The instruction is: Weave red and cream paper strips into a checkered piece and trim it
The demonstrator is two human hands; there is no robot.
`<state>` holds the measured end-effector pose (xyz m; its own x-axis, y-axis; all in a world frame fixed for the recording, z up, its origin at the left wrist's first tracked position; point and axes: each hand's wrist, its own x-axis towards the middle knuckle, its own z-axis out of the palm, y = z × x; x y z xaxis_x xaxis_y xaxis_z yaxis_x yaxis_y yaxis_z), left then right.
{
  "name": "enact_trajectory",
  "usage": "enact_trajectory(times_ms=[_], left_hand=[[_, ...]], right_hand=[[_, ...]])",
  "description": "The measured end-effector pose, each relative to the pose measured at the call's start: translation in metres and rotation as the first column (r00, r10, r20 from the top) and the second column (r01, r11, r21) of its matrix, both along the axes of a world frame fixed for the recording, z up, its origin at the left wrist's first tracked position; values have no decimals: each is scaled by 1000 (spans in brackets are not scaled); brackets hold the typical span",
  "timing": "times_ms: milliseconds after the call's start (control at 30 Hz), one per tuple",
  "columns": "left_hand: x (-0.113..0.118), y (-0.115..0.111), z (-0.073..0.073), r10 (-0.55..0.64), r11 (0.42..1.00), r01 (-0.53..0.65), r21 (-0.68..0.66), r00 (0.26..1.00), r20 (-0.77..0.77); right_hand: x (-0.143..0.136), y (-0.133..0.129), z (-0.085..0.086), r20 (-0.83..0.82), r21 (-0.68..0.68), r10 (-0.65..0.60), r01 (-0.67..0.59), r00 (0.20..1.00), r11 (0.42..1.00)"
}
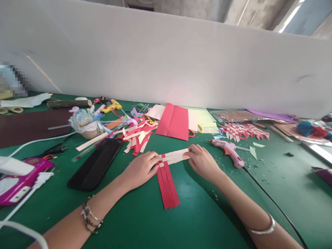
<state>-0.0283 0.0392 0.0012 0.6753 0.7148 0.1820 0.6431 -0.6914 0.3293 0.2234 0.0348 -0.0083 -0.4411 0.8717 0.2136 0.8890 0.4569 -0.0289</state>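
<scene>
Between my hands is a small weave of paper strips, with red strips [168, 186] hanging down toward me and pale pink strips [176, 156] running out to the right. My left hand [144, 167] pinches the woven corner where the two colours cross. The fingertips of my right hand [202, 160] are closed on the far right ends of the pale strips. A pink glue gun [232, 152] lies to the right of my right hand. Beyond the weave, a folded red paper sheet [175, 121] rests on other papers.
A black phone [95, 166] lies left of my left arm. Loose paper strips [138, 135] are heaped behind it. Finished-looking woven pieces [245, 131] lie at the back right. A magenta power strip [28, 176] with white cables sits at the left. A white board [166, 58] stands behind the green table [207, 214].
</scene>
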Motion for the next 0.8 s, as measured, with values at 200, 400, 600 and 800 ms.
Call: enact_trajectory(times_ms=[200,400,600,800], left_hand=[[1,0,-2,-11,999,11,50,1000,2],[1,1,-4,2,999,-1,49,1000,-28],[1,0,-3,5,998,-2,63,999,-43],[2,1,-4,22,999,-20,44,998,-54]], right_hand=[[-29,-9,2,-89,14,164,-163,982,986],[-48,-10,1,-133,-76,224,-236,965,969],[-40,-9,3,-94,-57,201,-206,975,977],[-28,-8,2,-88,-52,165,-169,982,984]])
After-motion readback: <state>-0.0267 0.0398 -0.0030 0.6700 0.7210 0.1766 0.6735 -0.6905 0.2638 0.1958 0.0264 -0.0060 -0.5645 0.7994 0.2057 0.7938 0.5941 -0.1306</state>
